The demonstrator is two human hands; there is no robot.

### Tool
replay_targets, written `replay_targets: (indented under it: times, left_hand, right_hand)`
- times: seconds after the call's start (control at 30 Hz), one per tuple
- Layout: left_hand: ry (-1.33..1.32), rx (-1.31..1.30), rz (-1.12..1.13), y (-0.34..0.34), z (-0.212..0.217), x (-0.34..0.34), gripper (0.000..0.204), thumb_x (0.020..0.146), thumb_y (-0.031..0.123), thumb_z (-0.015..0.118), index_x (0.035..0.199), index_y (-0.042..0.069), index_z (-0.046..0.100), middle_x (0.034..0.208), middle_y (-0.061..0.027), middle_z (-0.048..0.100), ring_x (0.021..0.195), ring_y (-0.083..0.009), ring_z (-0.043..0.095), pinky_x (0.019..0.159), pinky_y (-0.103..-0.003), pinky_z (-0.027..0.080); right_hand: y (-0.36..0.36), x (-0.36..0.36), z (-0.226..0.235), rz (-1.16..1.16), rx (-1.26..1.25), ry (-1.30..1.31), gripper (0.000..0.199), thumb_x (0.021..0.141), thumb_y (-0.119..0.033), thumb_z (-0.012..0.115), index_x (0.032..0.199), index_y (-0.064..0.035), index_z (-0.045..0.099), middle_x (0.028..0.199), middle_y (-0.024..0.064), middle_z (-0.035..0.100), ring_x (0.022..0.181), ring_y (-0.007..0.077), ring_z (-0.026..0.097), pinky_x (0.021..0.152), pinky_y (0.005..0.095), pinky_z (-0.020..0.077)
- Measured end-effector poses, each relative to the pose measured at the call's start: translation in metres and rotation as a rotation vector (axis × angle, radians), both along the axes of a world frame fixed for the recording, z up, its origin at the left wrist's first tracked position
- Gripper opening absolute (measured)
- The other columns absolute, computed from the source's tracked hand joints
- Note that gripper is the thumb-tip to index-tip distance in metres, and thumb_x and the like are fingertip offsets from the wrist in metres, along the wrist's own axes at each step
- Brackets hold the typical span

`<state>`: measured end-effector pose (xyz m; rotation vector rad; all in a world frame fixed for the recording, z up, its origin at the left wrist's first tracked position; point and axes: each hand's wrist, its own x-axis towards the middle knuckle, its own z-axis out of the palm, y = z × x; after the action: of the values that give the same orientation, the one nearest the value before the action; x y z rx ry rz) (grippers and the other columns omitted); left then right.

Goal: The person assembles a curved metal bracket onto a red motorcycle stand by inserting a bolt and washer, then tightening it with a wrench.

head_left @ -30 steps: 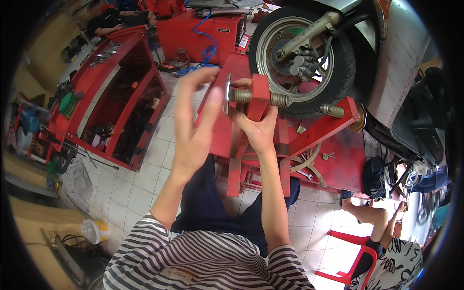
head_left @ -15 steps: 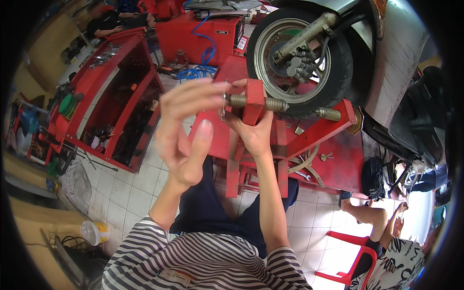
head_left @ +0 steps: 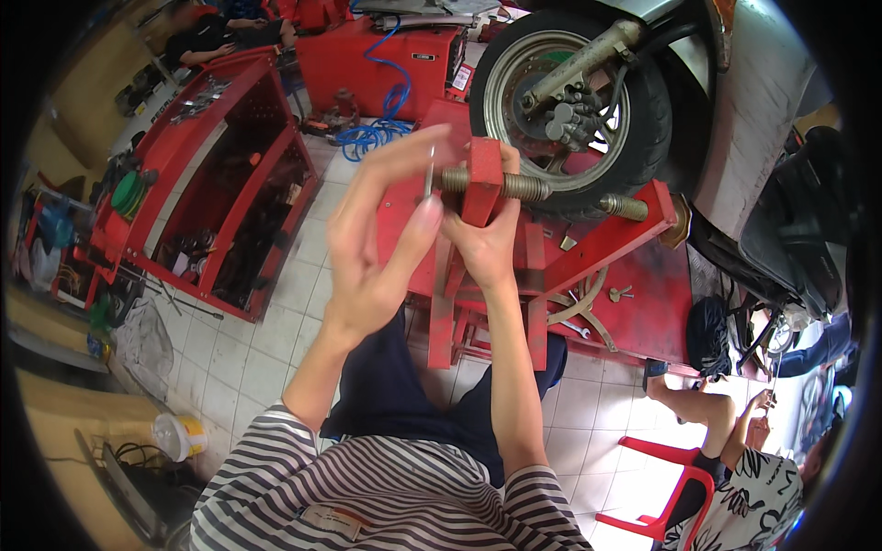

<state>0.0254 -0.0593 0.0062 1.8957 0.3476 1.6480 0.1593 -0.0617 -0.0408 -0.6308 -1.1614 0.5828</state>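
Note:
A red metal wheel clamp (head_left: 485, 174) stands before me, with a thick threaded screw (head_left: 524, 188) passing through its upright. Around this upright my right hand (head_left: 482, 248) is closed, its fingers partly hidden behind. My left hand (head_left: 372, 248) reaches the screw's outer end, thumb and fingers on either edge of a thin metal end plate (head_left: 430, 170); the fingertips are smeared by motion. Opposite, a second threaded screw (head_left: 625, 208) sits in the other red arm (head_left: 611, 243). Beyond the clamp is a motorcycle's front wheel (head_left: 643, 138).
On the red lift platform (head_left: 643, 317) lie curved metal strips (head_left: 593, 308), a wrench (head_left: 577, 331) and a small bolt (head_left: 621, 294). A red tool cart (head_left: 234, 184) stands left, with a blue hose (head_left: 367, 142) behind it. At lower right, a person sits on a red chair (head_left: 666, 528).
My left hand has moved right and closed in on the screw's end plate, which has turned. My right hand stays on the clamp. The view has shifted slightly.

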Motion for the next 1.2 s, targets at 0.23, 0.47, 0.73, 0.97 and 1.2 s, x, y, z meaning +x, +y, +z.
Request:
replay_targets:
  times: [0.23,0.47,0.73,0.97,1.2]
  left_hand:
    - [0.011,-0.215,-0.007,0.000,0.002,0.005,0.028,0.092,0.006,0.056,0.117,-0.004,0.061,0.121,-0.0183,0.063,0.119,-0.0311,0.057,0.106,-0.043,0.040]
    - [-0.077,-0.114,-0.029,0.013,-0.002,0.006,0.040,0.092,0.012,0.061,0.129,-0.003,0.054,0.121,-0.0136,0.060,0.118,-0.0229,0.056,0.106,-0.035,0.039]
    - [0.000,-0.192,-0.074,0.023,-0.012,0.014,0.040,0.095,0.020,0.062,0.128,-0.001,0.058,0.119,-0.0120,0.064,0.113,-0.0199,0.058,0.102,-0.034,0.041]
    - [0.077,0.051,0.019,0.032,-0.014,0.008,0.043,0.086,0.014,0.068,0.127,0.001,0.059,0.127,-0.0136,0.062,0.113,-0.0234,0.059,0.101,-0.035,0.042]
    - [-0.035,0.249,-0.260,0.028,-0.025,-0.021,0.045,0.077,0.001,0.069,0.119,-0.002,0.054,0.113,-0.0163,0.063,0.106,-0.0231,0.056,0.097,-0.038,0.043]
  right_hand:
    - [-0.003,-0.001,0.010,0.010,-0.059,0.018,0.067,0.072,0.000,0.075,0.129,-0.0061,0.039,0.099,0.0005,0.053,0.090,0.0093,0.056,0.085,0.0286,0.0502]
    - [-0.001,0.002,0.008,0.061,-0.127,0.054,0.069,0.073,0.001,0.077,0.129,-0.0058,0.037,0.118,0.0094,0.056,0.102,0.0156,0.062,0.084,0.0329,0.0552]
    - [0.005,0.004,0.009,0.046,-0.053,0.060,0.067,0.074,0.005,0.075,0.128,-0.0064,0.038,0.123,0.0096,0.057,0.101,0.0155,0.063,0.085,0.0328,0.0546]
    - [0.010,0.009,0.002,-0.001,-0.069,0.019,0.071,0.074,0.001,0.077,0.131,-0.0064,0.036,0.117,0.0089,0.057,0.099,0.0153,0.064,0.085,0.0325,0.0543]
    - [0.004,0.004,0.005,-0.035,-0.050,-0.036,0.070,0.074,-0.001,0.077,0.129,-0.0067,0.035,0.112,0.0096,0.057,0.094,0.0156,0.065,0.083,0.0320,0.0545]
